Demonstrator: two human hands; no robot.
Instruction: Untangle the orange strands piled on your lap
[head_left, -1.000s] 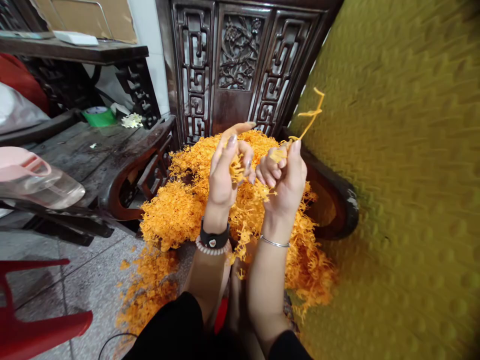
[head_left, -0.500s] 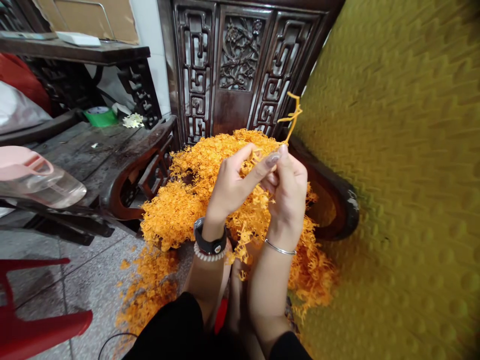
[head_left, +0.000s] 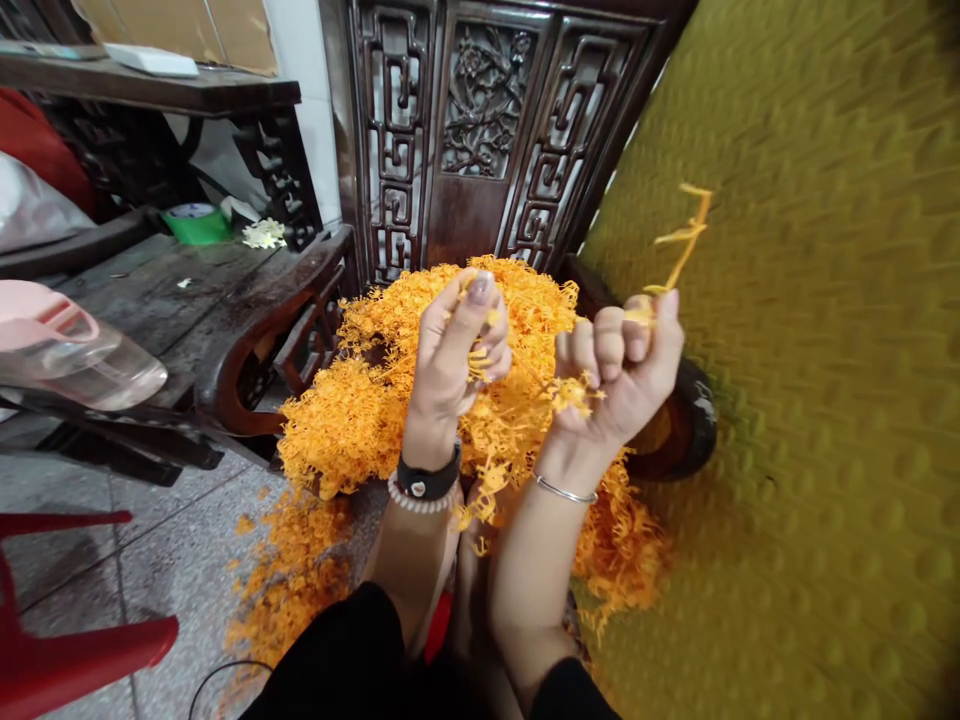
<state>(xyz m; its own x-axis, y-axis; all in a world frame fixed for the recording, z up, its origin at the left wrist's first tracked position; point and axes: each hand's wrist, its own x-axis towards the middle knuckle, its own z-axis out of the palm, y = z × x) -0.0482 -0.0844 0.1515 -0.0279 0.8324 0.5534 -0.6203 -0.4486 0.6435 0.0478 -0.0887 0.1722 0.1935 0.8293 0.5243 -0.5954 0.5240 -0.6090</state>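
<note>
A big heap of small orange plastic sprigs (head_left: 360, 420) covers a dark carved wooden seat and spills onto the floor. My left hand (head_left: 454, 350) is raised over the heap, fingers curled round a few orange sprigs. My right hand (head_left: 626, 365) is clenched in a fist to the right, gripping an orange sprig stem (head_left: 679, 250) that sticks up above my thumb. A short gap separates the two hands. A black watch and a bead bracelet sit on my left wrist, a thin metal bangle on my right.
A carved dark wood panel (head_left: 480, 130) stands behind the heap. A yellow-green dimpled cushion (head_left: 810, 350) fills the right. On the left are a dark bench (head_left: 172, 290), a green tape roll (head_left: 196, 224), a pink-lidded clear jug (head_left: 67, 345) and a red plastic stool (head_left: 75, 650).
My hands were pressed together half a second ago; they have pulled apart. The right hand has swung right with the stem, and the left hand keeps its pieces.
</note>
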